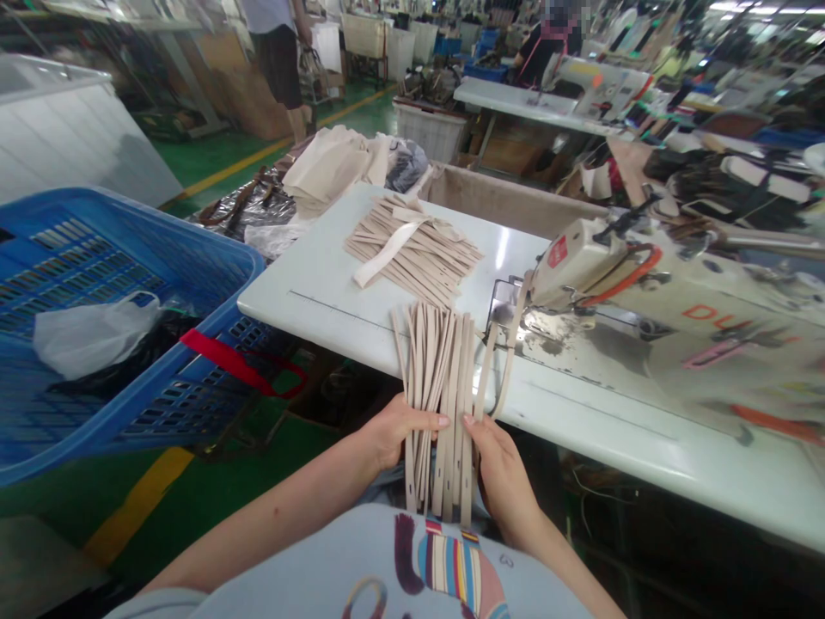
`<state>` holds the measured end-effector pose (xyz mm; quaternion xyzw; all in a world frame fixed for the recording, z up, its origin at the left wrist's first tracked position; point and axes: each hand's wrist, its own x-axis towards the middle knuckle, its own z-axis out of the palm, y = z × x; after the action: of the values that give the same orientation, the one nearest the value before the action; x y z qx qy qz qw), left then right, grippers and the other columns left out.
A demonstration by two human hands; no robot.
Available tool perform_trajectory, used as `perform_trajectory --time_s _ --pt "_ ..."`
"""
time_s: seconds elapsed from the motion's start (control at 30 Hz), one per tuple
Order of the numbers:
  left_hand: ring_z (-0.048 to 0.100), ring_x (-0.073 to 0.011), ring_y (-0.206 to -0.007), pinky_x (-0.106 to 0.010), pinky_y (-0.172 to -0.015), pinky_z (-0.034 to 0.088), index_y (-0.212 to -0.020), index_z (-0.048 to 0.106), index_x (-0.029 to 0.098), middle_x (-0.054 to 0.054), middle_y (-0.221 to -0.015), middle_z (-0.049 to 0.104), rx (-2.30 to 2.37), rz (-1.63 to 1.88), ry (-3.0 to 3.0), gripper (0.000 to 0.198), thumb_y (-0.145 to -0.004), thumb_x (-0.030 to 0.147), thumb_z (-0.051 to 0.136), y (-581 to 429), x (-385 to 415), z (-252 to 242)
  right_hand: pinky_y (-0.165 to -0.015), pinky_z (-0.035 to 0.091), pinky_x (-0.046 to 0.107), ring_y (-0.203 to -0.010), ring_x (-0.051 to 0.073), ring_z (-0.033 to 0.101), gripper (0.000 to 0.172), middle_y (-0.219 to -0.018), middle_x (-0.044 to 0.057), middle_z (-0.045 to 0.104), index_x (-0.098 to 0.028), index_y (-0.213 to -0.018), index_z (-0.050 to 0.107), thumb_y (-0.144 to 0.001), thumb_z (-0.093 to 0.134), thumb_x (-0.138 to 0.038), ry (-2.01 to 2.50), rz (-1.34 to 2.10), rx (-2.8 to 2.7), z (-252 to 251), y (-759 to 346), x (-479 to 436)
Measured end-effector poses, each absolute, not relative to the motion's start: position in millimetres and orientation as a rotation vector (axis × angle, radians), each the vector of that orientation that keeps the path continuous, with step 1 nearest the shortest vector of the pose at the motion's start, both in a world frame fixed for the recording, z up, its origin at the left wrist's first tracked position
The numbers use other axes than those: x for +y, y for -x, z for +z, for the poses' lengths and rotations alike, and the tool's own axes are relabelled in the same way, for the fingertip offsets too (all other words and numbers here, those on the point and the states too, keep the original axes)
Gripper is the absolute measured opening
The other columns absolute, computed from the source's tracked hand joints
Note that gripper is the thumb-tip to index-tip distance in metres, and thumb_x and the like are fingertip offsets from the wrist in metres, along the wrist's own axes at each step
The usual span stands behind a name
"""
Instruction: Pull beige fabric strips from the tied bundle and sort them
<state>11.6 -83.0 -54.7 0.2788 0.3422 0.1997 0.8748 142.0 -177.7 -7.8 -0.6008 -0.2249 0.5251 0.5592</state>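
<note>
Between my two hands is a bundle of long beige fabric strips [438,370], held near the table's front edge and hanging down toward my lap. My left hand [396,430] grips the bundle's left side, thumb laid across the front. On the right side my right hand [499,460] pinches it with the thumb in front; the other fingers are mostly hidden behind. Beyond the bundle, a pile of similar strips [400,254] lies on the white table [309,314], a wider pale strip [390,254] across it. A loose strip runs from the right hand toward the sewing machine [573,266].
At left stands a blue plastic basket [83,425] holding a white plastic bag [96,331], with a red strap [225,357] over its rim. Stacked beige fabric pieces [332,168] sit behind the table. Farther back are a walking person [277,60] and another person by a machine.
</note>
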Motion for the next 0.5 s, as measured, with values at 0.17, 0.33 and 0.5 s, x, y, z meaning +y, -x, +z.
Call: perform_trajectory --time_s 0.17,0.33,0.5 --pt "0.068 -0.0256 -0.078 -0.039 -0.078 0.055 -0.096 0.074 0.006 -0.016 -0.090 0.073 0.676 0.426 -0.558 0.047 -0.056 0.023 0.092 -11.4 -84.5 -50.3 -0.092 0.052 0.038 -0.094 0.027 0.068 0.039 -0.102 0.007 0.075 -0.021 -0.102 0.075 -0.086 0.065 -0.055 1.494 1.152 -0.742 -7.8 -142.0 -174.7" --pt "0.069 -0.0257 -0.084 -0.037 -0.083 0.055 -0.099 0.072 0.008 -0.015 -0.092 0.073 0.593 0.468 -0.531 0.046 -0.062 0.028 0.092 -11.6 -88.0 -40.7 -0.085 0.053 0.039 -0.089 0.027 0.069 0.036 -0.097 0.012 0.073 -0.016 -0.110 0.070 -0.099 0.042 -0.036 1.828 0.726 -1.463 -2.0 -141.7 -165.7" --pt "0.068 -0.0239 -0.094 -0.033 -0.090 0.052 -0.099 0.071 0.012 -0.012 -0.096 0.072 0.570 0.575 -0.479 0.046 -0.062 0.027 0.092 -10.0 -89.8 -33.3 -0.084 0.055 0.046 -0.100 0.034 0.067 0.046 -0.120 0.024 0.066 -0.007 -0.137 0.055 -0.097 0.039 -0.024 1.987 0.216 -2.081 10.8 -126.2 -159.2"
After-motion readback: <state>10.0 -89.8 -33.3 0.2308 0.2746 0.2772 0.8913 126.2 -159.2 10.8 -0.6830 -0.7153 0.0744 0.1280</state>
